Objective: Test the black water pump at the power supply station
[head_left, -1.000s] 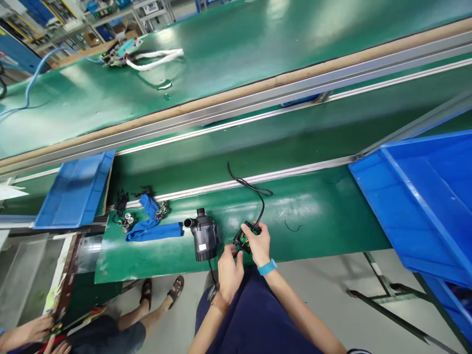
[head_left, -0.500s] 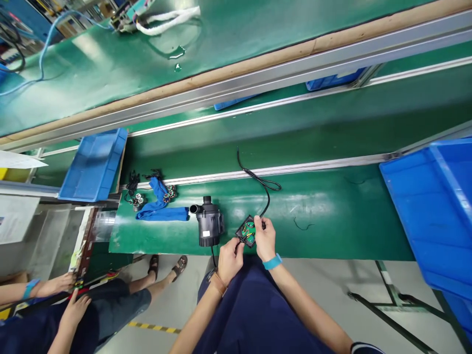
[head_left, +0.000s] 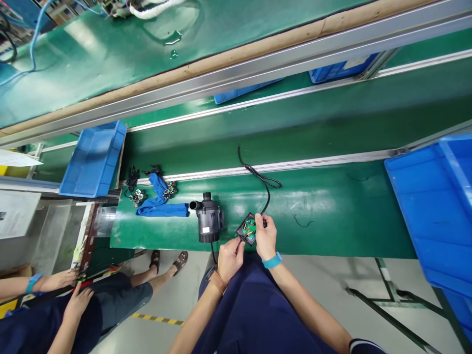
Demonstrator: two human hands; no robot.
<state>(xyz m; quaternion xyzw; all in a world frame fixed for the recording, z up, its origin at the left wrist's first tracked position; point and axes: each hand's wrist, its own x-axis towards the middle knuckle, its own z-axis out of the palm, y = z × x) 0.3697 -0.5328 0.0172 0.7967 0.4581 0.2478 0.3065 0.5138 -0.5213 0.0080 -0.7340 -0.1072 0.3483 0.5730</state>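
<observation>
Left hand and right hand both closed in a firm grip on a small black box with a green circuit board inside, right in front of the body, near the close edge of the green surface. Left grip at the low corner of the box, right grip on the other side, with a blue band around the right wrist and a brown strap around the left. Out of the box, a thin black cable going up and curling into a loop. Just left of the box, a black pump standing upright, with a short pipe pointing left. Just beside the pipe, a blue cloth, with small round parts and black wires close by. Farther left, a blue tray. Over on the right, a big blue bin. Down at the low left, well apart, another person's hands.
</observation>
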